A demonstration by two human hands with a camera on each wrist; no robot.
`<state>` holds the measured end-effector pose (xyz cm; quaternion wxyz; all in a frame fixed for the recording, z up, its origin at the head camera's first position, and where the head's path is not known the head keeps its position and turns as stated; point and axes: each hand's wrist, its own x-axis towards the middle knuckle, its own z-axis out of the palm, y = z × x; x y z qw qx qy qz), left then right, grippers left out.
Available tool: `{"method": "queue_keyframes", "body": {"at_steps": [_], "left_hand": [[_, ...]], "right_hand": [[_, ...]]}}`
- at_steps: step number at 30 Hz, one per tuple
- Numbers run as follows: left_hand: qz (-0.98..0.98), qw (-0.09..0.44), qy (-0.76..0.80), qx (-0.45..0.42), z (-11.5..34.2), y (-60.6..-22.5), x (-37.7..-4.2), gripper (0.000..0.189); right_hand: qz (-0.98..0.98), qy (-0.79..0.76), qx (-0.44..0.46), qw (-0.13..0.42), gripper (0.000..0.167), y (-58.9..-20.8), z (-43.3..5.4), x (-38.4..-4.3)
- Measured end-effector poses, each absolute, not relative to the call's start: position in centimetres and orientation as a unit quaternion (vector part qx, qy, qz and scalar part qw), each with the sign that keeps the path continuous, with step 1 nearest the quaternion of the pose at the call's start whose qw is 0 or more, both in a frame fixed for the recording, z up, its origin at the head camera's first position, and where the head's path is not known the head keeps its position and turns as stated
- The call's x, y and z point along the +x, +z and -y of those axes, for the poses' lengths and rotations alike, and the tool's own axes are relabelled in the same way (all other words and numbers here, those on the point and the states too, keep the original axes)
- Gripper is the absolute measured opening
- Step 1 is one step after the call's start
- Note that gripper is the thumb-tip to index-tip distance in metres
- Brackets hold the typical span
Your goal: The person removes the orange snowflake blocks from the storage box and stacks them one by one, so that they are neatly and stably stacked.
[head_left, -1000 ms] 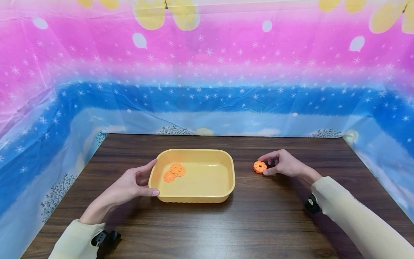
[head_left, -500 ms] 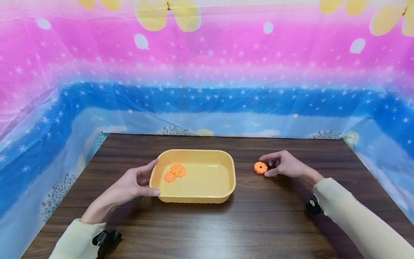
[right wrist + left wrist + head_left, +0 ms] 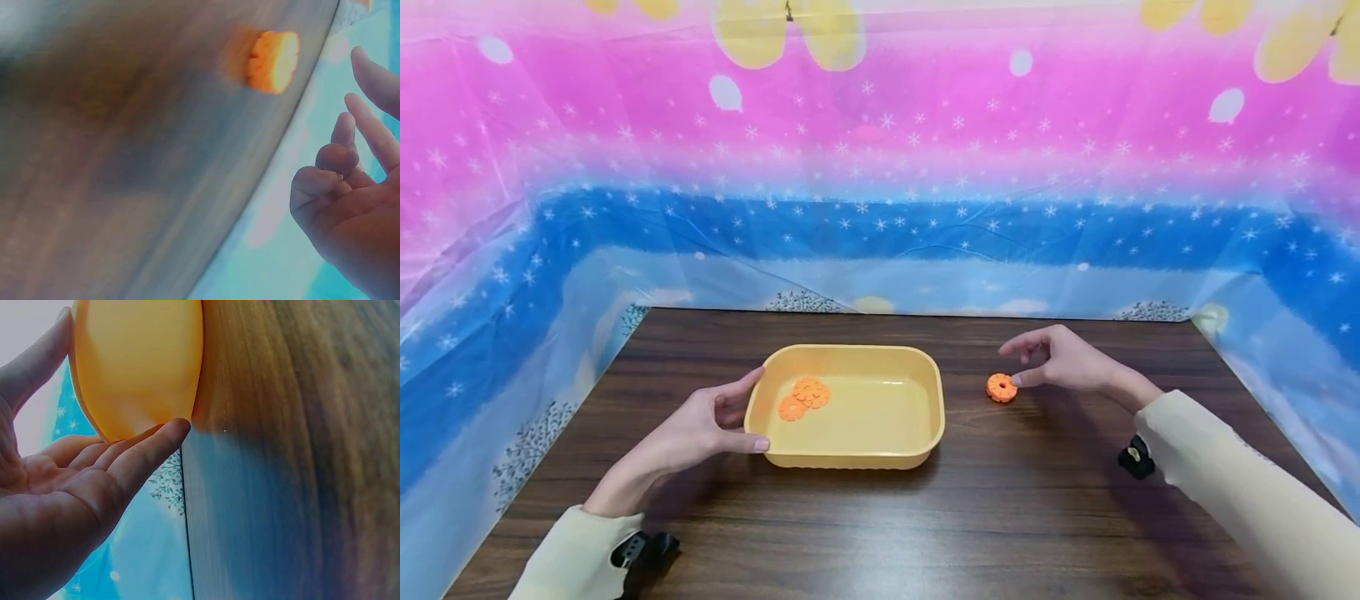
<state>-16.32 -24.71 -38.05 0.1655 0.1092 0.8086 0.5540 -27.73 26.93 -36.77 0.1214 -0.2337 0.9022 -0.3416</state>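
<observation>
My left hand [image 3: 703, 427] grips the left end of a yellow plastic basin [image 3: 857, 461], thumb at the near corner of the rim and fingers along the outer wall. In the left wrist view those fingertips reach under the basin wall [image 3: 140, 356]. Several flat orange notched discs [image 3: 805, 397] lie overlapping inside, toward the left. Right of the basin, a short stack of orange notched discs [image 3: 1002, 387] stands on the table. My right hand [image 3: 1070, 360] hovers just above and beside it, thumb and forefinger spread. The right wrist view shows the stack [image 3: 275, 62] apart from the fingers.
The dark wood-grain table [image 3: 880, 533] ends at the back against a printed pink and blue cloth [image 3: 880, 233], which also hangs along both sides. Each wrist wears a black strapped device, such as the right wrist device [image 3: 1137, 458].
My right hand has let go of the disc stack and risen slightly, fingers parting. The stack stays where it was on the table. The left hand and basin hold still.
</observation>
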Motion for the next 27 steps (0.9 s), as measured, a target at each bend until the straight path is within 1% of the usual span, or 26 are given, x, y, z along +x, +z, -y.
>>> {"method": "queue_keyframes", "body": {"at_steps": [5, 12, 21, 27], "left_hand": [[-0.81, 0.165, 0.552, 0.107, 24.8, -38.0, -16.3, 0.106], [-0.805, 0.166, 0.557, 0.121, 24.7, -38.1, -16.3, 0.105], [-0.808, 0.168, 0.557, 0.097, 24.7, -38.2, -16.2, 0.108], [-0.805, 0.169, 0.56, 0.1, 24.7, -38.1, -16.3, 0.108]], "right_hand": [[-0.907, -0.314, -0.255, 0.121, 0.038, -34.9, -24.5, -27.5], [-0.902, -0.299, -0.282, 0.132, 0.039, -32.9, -21.0, -27.4], [-0.884, -0.295, -0.336, 0.135, 0.037, -30.5, -16.0, -27.6], [-0.874, -0.287, -0.365, 0.145, 0.036, -29.3, -12.9, -27.7]]}}
